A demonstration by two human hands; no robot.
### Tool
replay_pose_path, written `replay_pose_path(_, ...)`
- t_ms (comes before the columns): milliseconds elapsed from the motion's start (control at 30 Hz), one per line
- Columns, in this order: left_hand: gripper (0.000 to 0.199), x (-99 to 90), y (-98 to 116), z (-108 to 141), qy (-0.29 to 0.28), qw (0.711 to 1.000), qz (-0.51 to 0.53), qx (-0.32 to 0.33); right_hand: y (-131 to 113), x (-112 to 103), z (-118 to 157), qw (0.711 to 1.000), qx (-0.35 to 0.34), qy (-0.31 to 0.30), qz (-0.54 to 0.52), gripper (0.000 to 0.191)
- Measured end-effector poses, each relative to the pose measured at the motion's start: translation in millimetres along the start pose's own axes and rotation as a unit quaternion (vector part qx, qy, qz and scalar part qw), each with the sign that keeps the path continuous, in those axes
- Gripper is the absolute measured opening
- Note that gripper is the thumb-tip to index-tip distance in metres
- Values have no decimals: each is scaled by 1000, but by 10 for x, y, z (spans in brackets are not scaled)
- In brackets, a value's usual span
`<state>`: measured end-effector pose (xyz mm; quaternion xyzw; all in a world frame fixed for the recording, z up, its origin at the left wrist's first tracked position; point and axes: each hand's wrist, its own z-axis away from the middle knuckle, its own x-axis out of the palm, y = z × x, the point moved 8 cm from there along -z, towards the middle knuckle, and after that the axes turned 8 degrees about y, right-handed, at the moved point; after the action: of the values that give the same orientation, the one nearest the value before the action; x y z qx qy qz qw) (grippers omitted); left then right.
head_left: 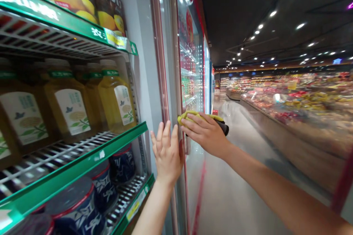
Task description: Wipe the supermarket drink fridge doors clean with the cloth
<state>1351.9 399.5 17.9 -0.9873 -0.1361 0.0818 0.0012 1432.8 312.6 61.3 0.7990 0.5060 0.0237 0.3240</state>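
A glass-fronted drinks cooler fills the left side, with its metal door frame (172, 80) running upright near the middle. My left hand (167, 152) rests against the frame's edge, palm forward and fingers spread, holding nothing. Higher and to the right, my right hand (205, 132) presses a yellow-green cloth (190, 114) against the edge beside the glass. Its fingers lie over the cloth, and a dark part shows beyond the knuckles. The cloth's underside is hidden.
Bottles of yellow drink (114, 95) stand on a shelf with a green edge strip (110, 148). Dark blue cans (103, 185) are below. More glass coolers line the aisle (228, 191), and a long produce display (298, 139) runs along the right.
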Motion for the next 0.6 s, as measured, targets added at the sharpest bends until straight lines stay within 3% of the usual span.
replay_pose_path(167,52,-33,50,-38,10,1000,2,-13,362,-104,-273,993,106,50,32,36)
replay_pose_path(233,53,-46,67,-37,10,1000,2,-12,261,-71,-231,991,110,63,38,33)
replay_pose_path(367,52,-83,37,9,19,1000,-10,-16,-254,15,165,996,33,71,31,27)
replay_pose_path(433,50,-83,21,23,24,999,-14,-19,-369,33,303,998,3,61,31,29)
replay_pose_path(500,53,-52,28,19,15,1000,-7,-22,-297,-1,301,997,4,59,43,30)
replay_pose_path(600,59,-9,82,-5,1,1000,10,-16,-22,-147,202,990,68,90,85,28)
